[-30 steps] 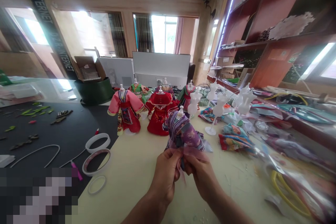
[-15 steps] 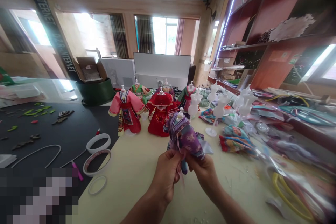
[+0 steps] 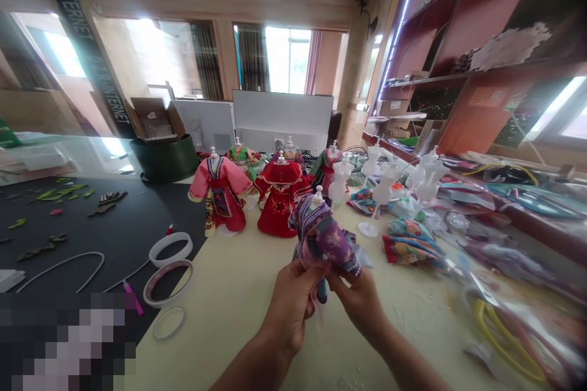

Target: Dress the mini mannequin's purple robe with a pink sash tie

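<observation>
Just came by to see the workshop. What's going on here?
A person is holding a small purple dress on a mini mannequin, gripping it with the left hand and right hand. Red gowns stand on the table behind it, near white mannequins and fabric piles.

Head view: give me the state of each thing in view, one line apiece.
Left hand: closed around the purple doll dress.
Purple doll dress: bunched, held up off the table.
Right hand: pinching the same dress.
Red doll dress: standing upright.
Bare white mannequin: upright, undressed.
Cardboard box: flaps open.
Tape roll: lying flat.
</observation>
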`<action>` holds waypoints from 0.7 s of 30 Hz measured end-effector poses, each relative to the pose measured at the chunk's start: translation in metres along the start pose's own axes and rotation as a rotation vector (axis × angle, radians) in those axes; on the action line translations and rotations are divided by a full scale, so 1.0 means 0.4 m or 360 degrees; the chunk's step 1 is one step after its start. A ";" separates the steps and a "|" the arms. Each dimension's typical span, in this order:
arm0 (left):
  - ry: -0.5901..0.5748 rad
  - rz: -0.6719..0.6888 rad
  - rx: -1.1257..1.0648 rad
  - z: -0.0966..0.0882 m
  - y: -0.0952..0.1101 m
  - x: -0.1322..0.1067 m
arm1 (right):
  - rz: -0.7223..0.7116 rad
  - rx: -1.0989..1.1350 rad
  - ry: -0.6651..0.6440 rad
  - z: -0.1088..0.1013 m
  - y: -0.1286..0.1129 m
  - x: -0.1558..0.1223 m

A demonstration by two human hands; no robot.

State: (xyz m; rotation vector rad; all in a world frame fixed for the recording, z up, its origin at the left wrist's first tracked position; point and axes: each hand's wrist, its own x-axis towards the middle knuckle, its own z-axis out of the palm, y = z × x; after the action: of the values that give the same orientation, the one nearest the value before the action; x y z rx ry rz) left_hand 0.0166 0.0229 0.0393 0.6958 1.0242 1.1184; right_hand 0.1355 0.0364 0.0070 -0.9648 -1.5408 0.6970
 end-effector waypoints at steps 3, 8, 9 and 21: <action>0.0024 0.0038 0.0011 0.000 0.000 0.003 | 0.0002 -0.0056 0.0073 -0.002 0.002 0.001; 0.0131 0.0147 -0.0027 -0.005 0.002 0.003 | 0.0004 -0.0144 0.0153 -0.008 0.004 0.004; 0.0156 0.0169 -0.0032 -0.006 0.005 0.002 | -0.0009 -0.0169 0.0175 -0.009 0.002 0.005; 0.0333 0.0402 0.0016 -0.007 0.031 -0.013 | 0.0038 -0.0129 0.0267 -0.011 -0.006 0.016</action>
State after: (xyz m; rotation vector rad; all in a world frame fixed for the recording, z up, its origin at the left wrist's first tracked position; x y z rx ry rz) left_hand 0.0089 0.0218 0.0504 0.7416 1.1406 1.4294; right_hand 0.1393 0.0403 0.0132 -1.0765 -1.4206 0.5591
